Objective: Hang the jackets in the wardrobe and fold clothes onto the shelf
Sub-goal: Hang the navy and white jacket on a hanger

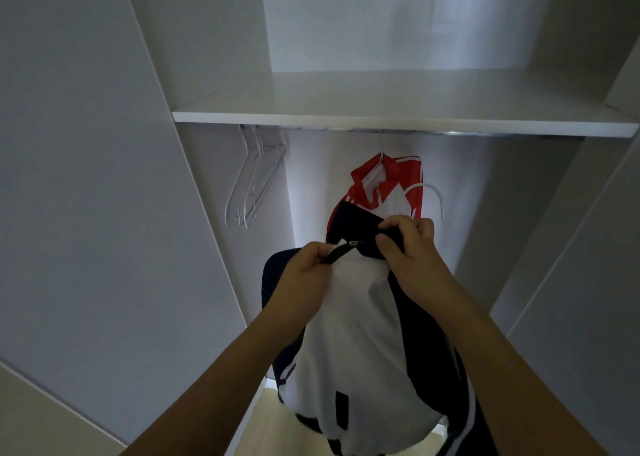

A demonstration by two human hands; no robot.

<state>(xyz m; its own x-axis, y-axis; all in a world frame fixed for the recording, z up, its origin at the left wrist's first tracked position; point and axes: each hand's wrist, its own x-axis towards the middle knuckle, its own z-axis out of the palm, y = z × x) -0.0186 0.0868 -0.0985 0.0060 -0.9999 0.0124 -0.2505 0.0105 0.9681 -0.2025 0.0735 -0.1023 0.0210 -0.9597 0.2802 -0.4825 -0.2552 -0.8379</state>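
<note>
Head view: left hand (304,272) and right hand (408,244) both pinch navy-white jacket (356,334) collar at zipper; loosened pinch risks jacket sliding off hanger hook (429,192).

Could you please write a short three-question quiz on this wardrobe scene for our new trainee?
1. True or false: the red and white jacket already hangs on the metal rail under the white wardrobe shelf.
2. Where are the spare white hangers? A) on the shelf B) at the rail's left end C) on the floor
3. Fill in: both the left hand and the right hand grip the collar of the navy and white ____.

Key: 1 true; 2 B; 3 jacket.
</note>
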